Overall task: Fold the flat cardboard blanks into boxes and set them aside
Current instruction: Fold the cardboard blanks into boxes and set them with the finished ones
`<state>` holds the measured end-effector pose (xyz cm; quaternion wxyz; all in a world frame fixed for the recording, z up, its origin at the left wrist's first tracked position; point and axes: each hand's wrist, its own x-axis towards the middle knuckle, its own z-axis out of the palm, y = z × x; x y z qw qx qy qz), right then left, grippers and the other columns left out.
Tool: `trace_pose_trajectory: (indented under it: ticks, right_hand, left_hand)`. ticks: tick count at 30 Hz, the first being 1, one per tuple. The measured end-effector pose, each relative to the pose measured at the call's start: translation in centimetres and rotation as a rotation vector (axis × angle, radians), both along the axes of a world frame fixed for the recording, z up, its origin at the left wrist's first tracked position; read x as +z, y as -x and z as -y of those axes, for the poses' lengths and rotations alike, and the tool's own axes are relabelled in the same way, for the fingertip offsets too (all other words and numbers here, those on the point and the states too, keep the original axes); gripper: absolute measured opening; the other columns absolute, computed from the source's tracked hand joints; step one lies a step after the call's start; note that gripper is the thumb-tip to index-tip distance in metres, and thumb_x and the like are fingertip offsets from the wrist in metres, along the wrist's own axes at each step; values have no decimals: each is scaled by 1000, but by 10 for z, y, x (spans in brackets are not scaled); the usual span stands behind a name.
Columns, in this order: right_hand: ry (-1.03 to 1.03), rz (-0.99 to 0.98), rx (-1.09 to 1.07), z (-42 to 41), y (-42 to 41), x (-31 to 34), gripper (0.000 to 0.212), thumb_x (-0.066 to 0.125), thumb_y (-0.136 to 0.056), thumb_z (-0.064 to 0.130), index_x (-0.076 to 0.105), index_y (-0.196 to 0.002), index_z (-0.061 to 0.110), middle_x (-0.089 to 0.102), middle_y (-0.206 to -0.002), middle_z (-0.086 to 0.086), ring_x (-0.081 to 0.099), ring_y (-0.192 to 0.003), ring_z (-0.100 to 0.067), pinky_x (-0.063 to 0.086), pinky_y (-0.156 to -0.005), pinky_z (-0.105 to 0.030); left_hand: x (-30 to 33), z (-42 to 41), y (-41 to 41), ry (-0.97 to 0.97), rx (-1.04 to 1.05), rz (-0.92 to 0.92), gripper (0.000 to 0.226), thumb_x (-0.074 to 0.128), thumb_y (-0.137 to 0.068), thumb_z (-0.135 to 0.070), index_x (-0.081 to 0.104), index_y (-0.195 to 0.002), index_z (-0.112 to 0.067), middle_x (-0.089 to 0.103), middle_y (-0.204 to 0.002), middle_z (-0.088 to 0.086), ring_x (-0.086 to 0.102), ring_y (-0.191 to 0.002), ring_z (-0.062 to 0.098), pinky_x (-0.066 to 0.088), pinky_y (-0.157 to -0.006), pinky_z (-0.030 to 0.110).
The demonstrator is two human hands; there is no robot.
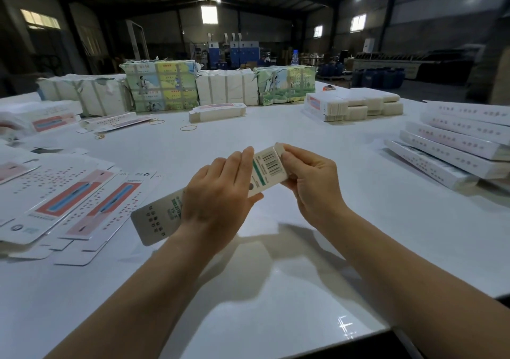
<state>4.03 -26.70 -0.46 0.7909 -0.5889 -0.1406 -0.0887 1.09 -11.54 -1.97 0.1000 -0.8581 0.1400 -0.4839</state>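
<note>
From the head camera, the long cardboard box [209, 193] hangs above the white surface [276, 289], between both hands. The left hand [218, 196] wraps its middle, fingers curled over it; the right hand [309, 176] pinches the far end flap. It looks light, thin and easily creased, so holding it near the folds seems best. Flat blanks [63, 201] lie left of the left grip.

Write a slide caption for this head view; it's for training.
Both hands, left and right, fold a box over the table.
</note>
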Motion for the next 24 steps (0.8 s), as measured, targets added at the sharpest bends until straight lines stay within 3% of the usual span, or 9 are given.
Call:
trace_pose_trajectory:
  ticks: [3,6,9,12,14,16,18,21,24]
  right_hand:
    - [35,58,-57,-3,2,-1,22,56,-95,13,74,-86,22,73,-76,5,68,-81,-18,58,-72,-27]
    - [238,201,-228,-5,3,-7,27,47,-99,18,71,-94,28,70,-82,6,68,-88,-17,59,-73,-30]
    - [414,352,-258,-8,9,-10,36,35,-93,23,68,-102,15,66,-81,0,65,-79,-8,53,-62,-18]
    - [602,450,-301,-10,12,-11,33,38,-94,16,62,-116,11,64,-89,-1,63,-78,-8,44,-57,-9]
    - [593,401,-234,-11,12,-11,36,43,-98,10,52,-132,13,62,-113,-1,60,-101,-12,51,-72,-14]
    - [477,270,-36,-13,12,-8,49,43,-99,7,34,-146,18,47,-138,5,49,-120,-10,50,-92,-20]
    - [300,141,65,-15,12,-6,56,47,-99,7,26,-149,21,39,-141,14,45,-123,-8,50,-93,-19]
    - [322,136,-165,-16,9,-8,41,57,-95,16,48,-135,14,56,-130,3,54,-118,-13,49,-99,-28]
    - [397,236,-294,-18,11,-13,29,59,-94,20,63,-120,7,68,-112,-5,63,-102,-21,54,-92,-35]
  left_hand:
    - [0,0,-1,-24,-6,4,76,84,-64,-34,57,-122,6,67,-104,20,65,-78,33,55,-63,37]
    - [2,5,-4,-7,7,-5,78,84,-63,-35,57,-122,7,67,-103,20,65,-77,32,54,-61,36]
    - [3,6,-6,30,12,-19,78,84,-64,-36,56,-123,8,67,-102,19,64,-75,33,53,-57,35]
    - [1,3,-5,53,0,-17,74,81,-68,-37,57,-122,7,67,-102,19,65,-75,33,53,-56,34]
    - [1,2,-5,75,11,-18,71,77,-72,-38,57,-122,7,67,-101,19,65,-75,33,53,-55,34]
    - [3,2,-5,112,27,-48,71,78,-72,-38,57,-122,8,67,-99,19,65,-73,33,52,-53,34]
    - [5,3,-5,177,39,-95,72,80,-70,-37,57,-121,8,67,-97,20,64,-72,33,52,-51,34]
    - [6,4,-4,263,46,-125,72,81,-69,-36,57,-121,8,67,-95,20,63,-71,35,52,-50,35]
    - [7,6,-4,271,35,-140,71,80,-70,-35,57,-121,7,67,-94,20,63,-71,35,51,-50,35]
